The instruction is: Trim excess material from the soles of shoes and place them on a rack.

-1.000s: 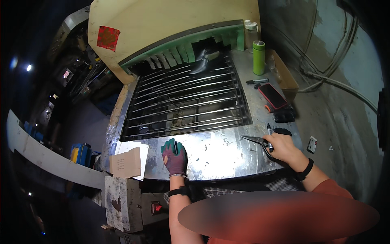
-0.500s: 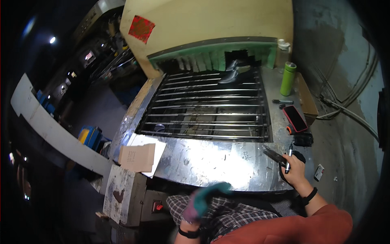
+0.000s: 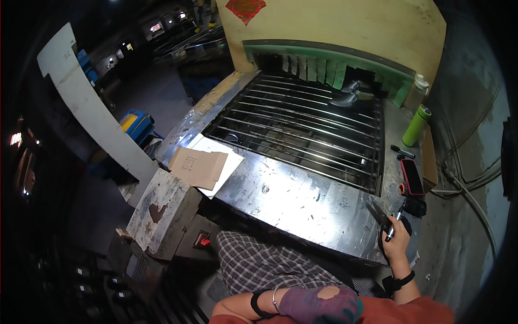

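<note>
My right hand (image 3: 398, 241), bare with a black wristband, is at the right end of the shiny metal ledge (image 3: 286, 200). Its fingers close on a silver-and-black marker pen (image 3: 393, 227). A dark, flat, blade-like tool (image 3: 380, 215) lies against the same fingers; whether they grip it I cannot make out. My left hand (image 3: 324, 303), in a worn purple-and-teal glove with a hole on its back, is bent in across my red top at the lower edge. Its fingers are mostly hidden. Beyond the ledge, dark shoes (image 3: 345, 98) rest on the far end of metal rollers (image 3: 302, 121).
Brown cardboard (image 3: 198, 166) lies over white sheets (image 3: 233, 167) on the ledge's left end. Along the right side stand a green flask (image 3: 417, 125), a phone (image 3: 412, 177) and another marker (image 3: 402, 151). A red switch (image 3: 203, 241) sits on the lower front panel.
The view has turned, so the bench appears tilted and shifted right. My left hand has swung from above my lap back to my body. My right hand keeps hold of the marker pen.
</note>
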The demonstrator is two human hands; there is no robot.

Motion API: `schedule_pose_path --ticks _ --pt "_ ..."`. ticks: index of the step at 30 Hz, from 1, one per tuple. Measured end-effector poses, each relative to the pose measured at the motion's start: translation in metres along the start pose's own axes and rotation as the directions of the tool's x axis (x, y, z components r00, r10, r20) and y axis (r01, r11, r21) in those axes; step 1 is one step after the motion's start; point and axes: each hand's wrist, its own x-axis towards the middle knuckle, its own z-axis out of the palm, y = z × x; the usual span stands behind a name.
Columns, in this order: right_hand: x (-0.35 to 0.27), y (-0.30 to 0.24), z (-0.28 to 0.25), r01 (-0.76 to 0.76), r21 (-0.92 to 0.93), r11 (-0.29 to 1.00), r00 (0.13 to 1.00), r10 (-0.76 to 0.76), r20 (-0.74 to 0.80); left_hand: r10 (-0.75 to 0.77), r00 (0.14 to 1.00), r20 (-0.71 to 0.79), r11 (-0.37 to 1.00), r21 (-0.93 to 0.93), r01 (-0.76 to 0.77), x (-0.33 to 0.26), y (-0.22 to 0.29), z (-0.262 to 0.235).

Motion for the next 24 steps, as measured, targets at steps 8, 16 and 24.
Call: schedule_pose_path --ticks 8,16,24 --pt "0.0 0.006 0.006 0.039 -0.005 0.999 0.999 -0.039 -0.032 0.073 0.951 0.302 0.994 0.051 -0.092 -0.004 -0.009 -0.005" --pt "-0.002 0.011 0.006 0.02 -0.009 1.0 0.999 -0.02 -0.031 -0.078 0.818 -0.57 0.561 0.653 0.509 -0.005 -0.014 -0.092" --pt "-0.001 0.006 0.007 0.018 -0.014 1.0 1.0 -0.018 -0.026 0.251 0.852 -0.459 -0.3 0.8 0.52 -0.041 -0.046 -0.224"
